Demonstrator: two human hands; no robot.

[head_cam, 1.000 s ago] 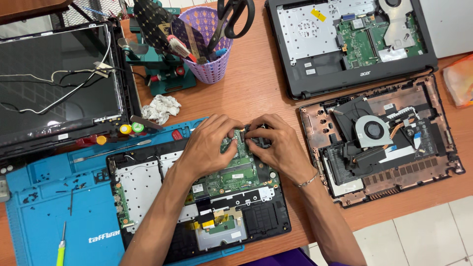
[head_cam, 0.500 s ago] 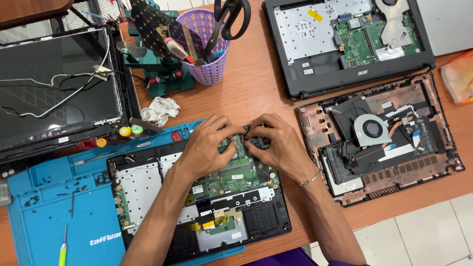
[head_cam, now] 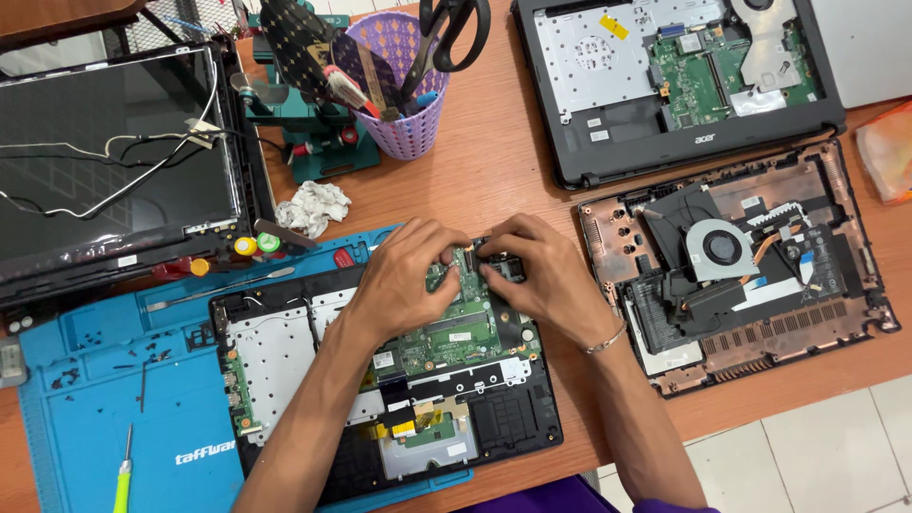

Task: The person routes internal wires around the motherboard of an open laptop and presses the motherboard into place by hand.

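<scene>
An opened black laptop base (head_cam: 285, 361) lies on a blue work mat (head_cam: 104, 399), its green motherboard (head_cam: 456, 332) exposed. My left hand (head_cam: 408, 275) and my right hand (head_cam: 537, 271) rest side by side on the far edge of the board, fingertips pinching a small part near the hinge area. What sits between the fingers is hidden. A bracelet circles my right wrist.
A detached laptop screen (head_cam: 104, 171) with loose wires lies at far left. A purple basket (head_cam: 404, 85) holds scissors and tools. Two more opened laptop bases (head_cam: 684, 85) (head_cam: 731, 266) sit at right. A crumpled tissue (head_cam: 312, 207) and a green screwdriver (head_cam: 122, 475) lie nearby.
Both hands stay on the far edge of the motherboard, with only slight finger shifts. The view has drifted a little.
</scene>
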